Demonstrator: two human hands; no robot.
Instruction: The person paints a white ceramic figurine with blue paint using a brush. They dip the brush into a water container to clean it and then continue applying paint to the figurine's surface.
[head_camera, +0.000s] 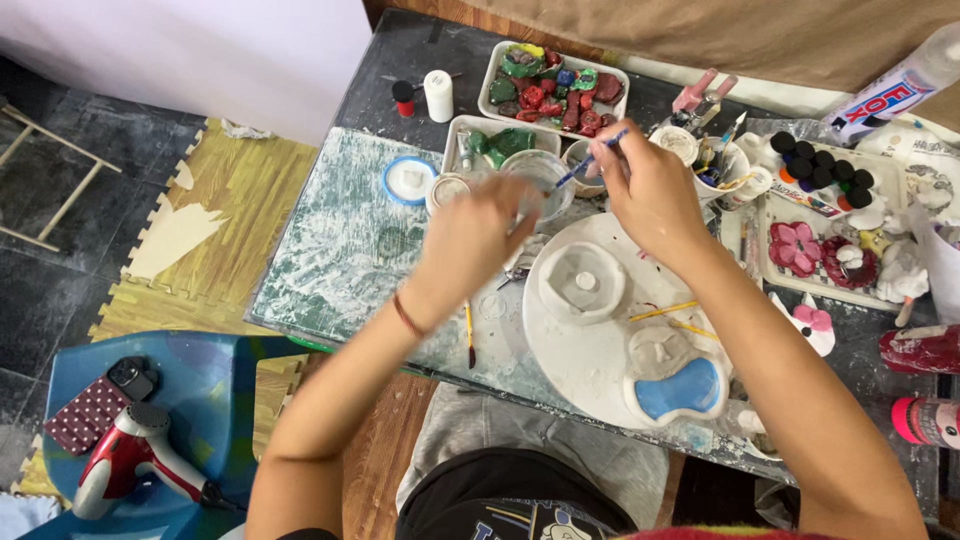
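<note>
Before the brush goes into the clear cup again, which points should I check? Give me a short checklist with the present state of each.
1. Brush held firmly in the right hand: ok, fingers pinch the handle.
2. Clear cup steadied: ok, the left hand is against it.
3. Brush tip over the cup: ok, the blue tip points down at its rim.
4. Liquid level in the cup: cannot tell, the hand covers part of it.
5. Loose brush at the table's near edge: not ok, it lies right under the left forearm.
6. White mould on the round plate away from the hands: ok.
</note>
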